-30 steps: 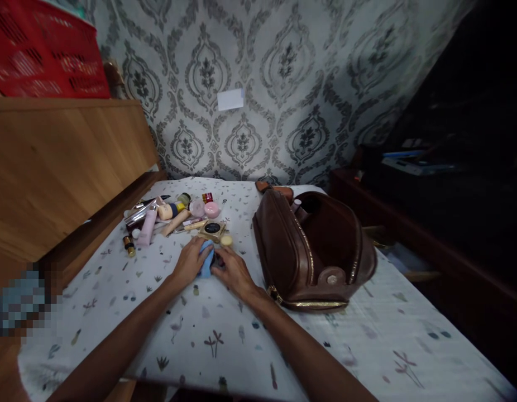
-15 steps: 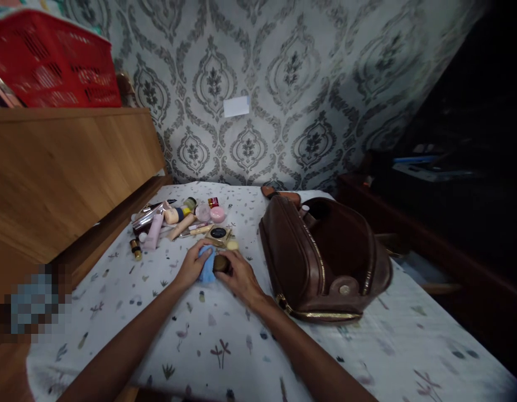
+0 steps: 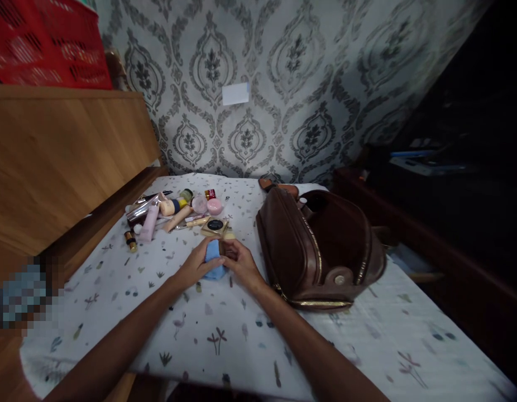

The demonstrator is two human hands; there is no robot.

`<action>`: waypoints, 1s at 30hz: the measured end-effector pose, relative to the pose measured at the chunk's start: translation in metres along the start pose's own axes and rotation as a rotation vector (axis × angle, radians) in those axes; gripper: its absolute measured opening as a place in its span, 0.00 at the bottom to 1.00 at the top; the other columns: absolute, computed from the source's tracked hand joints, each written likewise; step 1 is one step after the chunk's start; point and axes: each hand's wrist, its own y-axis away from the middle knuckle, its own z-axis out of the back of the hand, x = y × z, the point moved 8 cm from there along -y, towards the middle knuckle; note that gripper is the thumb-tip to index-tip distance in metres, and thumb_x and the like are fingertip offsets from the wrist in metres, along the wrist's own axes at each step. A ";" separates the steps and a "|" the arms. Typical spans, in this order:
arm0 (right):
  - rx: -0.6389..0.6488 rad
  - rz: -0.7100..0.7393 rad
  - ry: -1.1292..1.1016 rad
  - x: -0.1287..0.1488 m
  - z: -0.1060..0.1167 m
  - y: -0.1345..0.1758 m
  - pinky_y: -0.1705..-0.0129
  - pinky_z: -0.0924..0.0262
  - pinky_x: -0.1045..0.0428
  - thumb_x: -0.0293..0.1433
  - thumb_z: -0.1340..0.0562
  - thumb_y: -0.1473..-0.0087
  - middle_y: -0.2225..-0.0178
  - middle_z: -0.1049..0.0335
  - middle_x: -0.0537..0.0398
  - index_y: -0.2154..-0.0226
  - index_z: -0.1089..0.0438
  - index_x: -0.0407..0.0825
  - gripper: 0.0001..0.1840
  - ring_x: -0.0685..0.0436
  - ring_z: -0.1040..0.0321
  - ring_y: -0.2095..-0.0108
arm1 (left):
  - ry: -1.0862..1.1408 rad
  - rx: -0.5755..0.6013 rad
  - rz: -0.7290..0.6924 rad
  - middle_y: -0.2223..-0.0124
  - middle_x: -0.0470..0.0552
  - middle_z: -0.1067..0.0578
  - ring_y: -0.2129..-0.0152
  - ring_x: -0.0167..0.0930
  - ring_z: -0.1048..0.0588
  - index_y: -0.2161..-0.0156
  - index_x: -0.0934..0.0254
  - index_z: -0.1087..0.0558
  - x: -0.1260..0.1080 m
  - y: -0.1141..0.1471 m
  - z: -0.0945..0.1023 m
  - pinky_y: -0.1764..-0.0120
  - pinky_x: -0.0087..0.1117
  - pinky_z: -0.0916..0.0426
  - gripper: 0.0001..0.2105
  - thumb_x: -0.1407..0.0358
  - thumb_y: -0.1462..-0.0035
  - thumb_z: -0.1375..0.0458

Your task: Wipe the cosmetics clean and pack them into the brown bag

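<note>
My left hand [image 3: 195,268] is closed on a folded blue cloth [image 3: 215,274] above the near middle of the table. Pressed against the cloth is a small dark brown item [image 3: 222,249], pinched by my right hand [image 3: 243,266]; fingers and cloth hide much of it. Just beyond my hands lie a square gold compact [image 3: 215,225] with a dark oval on top and a pale yellow piece [image 3: 229,235], partly covered. To the right, a brown leather toiletry bag [image 3: 283,251] stands with its zipped top gaping.
Cosmetics lie heaped at the back left, among them a pink jar [image 3: 214,206], a lilac tube [image 3: 149,224] and a small gold-and-black bottle [image 3: 130,241]. A wooden cabinet [image 3: 70,134] carrying a red basket [image 3: 74,47] borders the left side. Patterned wallpaper [image 3: 275,134] closes the back.
The brown item has come up against the blue cloth, and my hands have drawn closer together, with the cloth now turned more upright. The whole view has shifted slightly.
</note>
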 end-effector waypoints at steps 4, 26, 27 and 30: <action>0.058 0.007 0.028 0.001 -0.004 0.003 0.59 0.36 0.50 0.33 0.29 0.60 0.62 0.25 0.56 0.57 0.31 0.52 0.25 0.46 0.28 0.63 | -0.043 -0.045 0.002 0.57 0.52 0.25 0.59 0.36 0.27 0.53 0.63 0.31 -0.008 0.002 0.005 0.52 0.36 0.33 0.19 0.50 0.40 0.44; -0.049 -0.155 -0.266 0.003 -0.009 0.015 0.67 0.30 0.52 0.40 0.23 0.65 0.66 0.29 0.59 0.59 0.31 0.52 0.29 0.50 0.28 0.72 | 0.259 -0.197 0.198 0.61 0.52 0.22 0.66 0.34 0.24 0.54 0.65 0.27 0.026 -0.001 0.016 0.61 0.34 0.28 0.27 0.42 0.42 0.47; -0.063 -0.170 -0.310 0.003 -0.008 0.016 0.68 0.30 0.53 0.42 0.23 0.65 0.66 0.28 0.59 0.60 0.31 0.52 0.30 0.50 0.27 0.71 | 0.262 -0.176 0.181 0.57 0.53 0.21 0.61 0.36 0.23 0.53 0.64 0.26 0.021 -0.001 0.014 0.56 0.36 0.28 0.27 0.42 0.43 0.45; -0.046 -0.218 -0.358 0.004 -0.010 0.019 0.71 0.33 0.55 0.44 0.23 0.63 0.71 0.28 0.60 0.61 0.32 0.51 0.30 0.50 0.28 0.72 | 0.211 -0.101 0.088 0.48 0.55 0.24 0.47 0.40 0.28 0.47 0.63 0.28 0.005 0.001 0.006 0.43 0.39 0.35 0.26 0.46 0.44 0.40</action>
